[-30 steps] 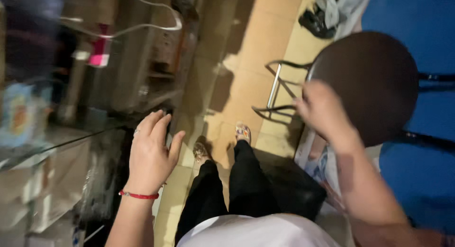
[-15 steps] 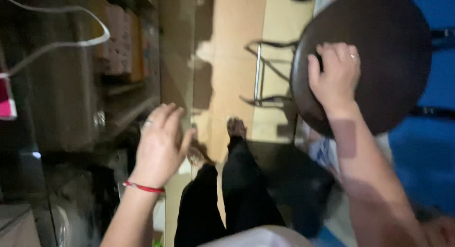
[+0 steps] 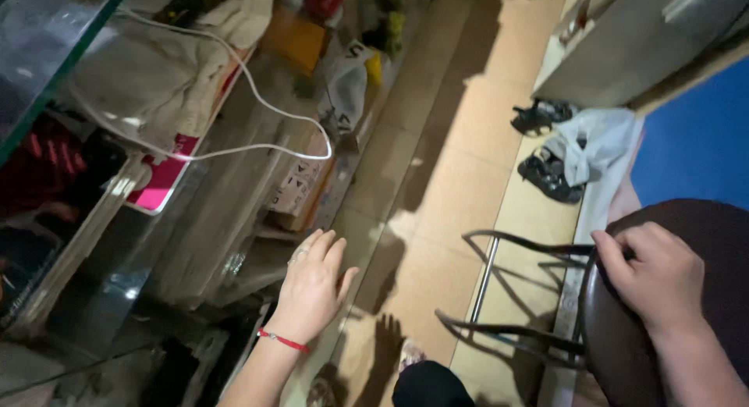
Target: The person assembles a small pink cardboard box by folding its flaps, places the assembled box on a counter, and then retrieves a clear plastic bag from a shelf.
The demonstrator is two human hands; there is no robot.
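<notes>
Stool, round dark padded seat on metal frame, stood at my right on tiled floor. Right hand curled over seat rim. Left hand spread flat on glass counter. I judged stool rigid, moderately heavy; best held at rim.

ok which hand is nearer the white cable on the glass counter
Left. The left hand rests flat at the glass counter's edge, just below the white cable. The right hand grips the round dark stool seat, far to the right.
</notes>
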